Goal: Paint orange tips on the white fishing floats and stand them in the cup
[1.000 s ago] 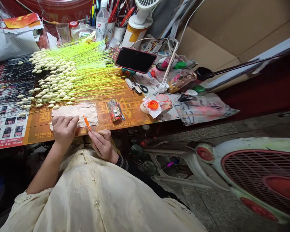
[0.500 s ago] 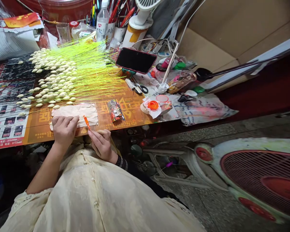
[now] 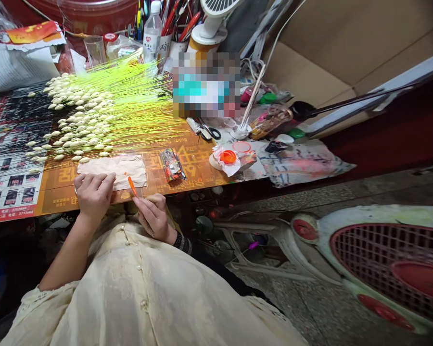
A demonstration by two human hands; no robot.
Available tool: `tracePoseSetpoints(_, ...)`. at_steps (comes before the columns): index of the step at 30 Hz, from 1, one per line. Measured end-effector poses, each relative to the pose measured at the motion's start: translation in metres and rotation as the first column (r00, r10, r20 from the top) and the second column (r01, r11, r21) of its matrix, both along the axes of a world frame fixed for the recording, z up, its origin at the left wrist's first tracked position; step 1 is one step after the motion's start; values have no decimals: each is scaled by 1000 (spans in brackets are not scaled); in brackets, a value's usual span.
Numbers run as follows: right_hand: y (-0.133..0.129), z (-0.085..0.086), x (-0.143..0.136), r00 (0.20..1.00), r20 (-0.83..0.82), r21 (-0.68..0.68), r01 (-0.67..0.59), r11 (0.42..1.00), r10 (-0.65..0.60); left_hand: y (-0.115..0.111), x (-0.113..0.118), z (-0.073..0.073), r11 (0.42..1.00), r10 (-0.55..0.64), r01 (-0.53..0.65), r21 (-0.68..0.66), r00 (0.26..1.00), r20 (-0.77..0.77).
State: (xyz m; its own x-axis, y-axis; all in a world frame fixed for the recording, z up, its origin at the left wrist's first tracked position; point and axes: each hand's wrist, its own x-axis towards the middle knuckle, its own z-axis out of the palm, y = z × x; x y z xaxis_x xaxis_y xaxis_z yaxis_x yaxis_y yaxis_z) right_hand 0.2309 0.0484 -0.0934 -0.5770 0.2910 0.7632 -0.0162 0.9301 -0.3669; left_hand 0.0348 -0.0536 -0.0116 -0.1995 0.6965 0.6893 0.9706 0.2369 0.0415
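The 2 hands are apart at the near edge of the surface (image 3: 151,180). The right hand (image 3: 153,215) has its fingers closed on a slim orange tool (image 3: 132,186), whose far end points up and left, over the near right part of a pale cloth (image 3: 130,164). The left hand (image 3: 95,192) lies across the cloth's near left part with its fingers bent; whether it grips anything, I cannot tell. A tiny orange spot (image 3: 125,173) marks the cloth between the hands, just beyond the tool's end.

Right of the cloth, near the right hand, lies a paint-spattered packet (image 3: 172,166). Farther right, an orange cup (image 3: 227,156) sits on white tissue (image 3: 232,168), with black-handled scissors (image 3: 213,132) beyond it. Ahead of the left hand spread many cream spindle-shaped bodies (image 3: 80,129), with thin neon-yellow rods (image 3: 140,113) reaching to their right. Behind those stand a clear plastic bottle (image 3: 151,42) and a white fan (image 3: 217,8).
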Motion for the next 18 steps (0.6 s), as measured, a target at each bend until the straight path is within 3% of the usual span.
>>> tracePoseSetpoints(7,-2,-7,-1,998,38,31,-58,998,57,-16,-13,4,999,-5,5,36,1000,-12)
tracePoseSetpoints(18,1,-12,-13,998,62,119,-20,993,13,-28,-26,3,994,-42,50,97,996,-81)
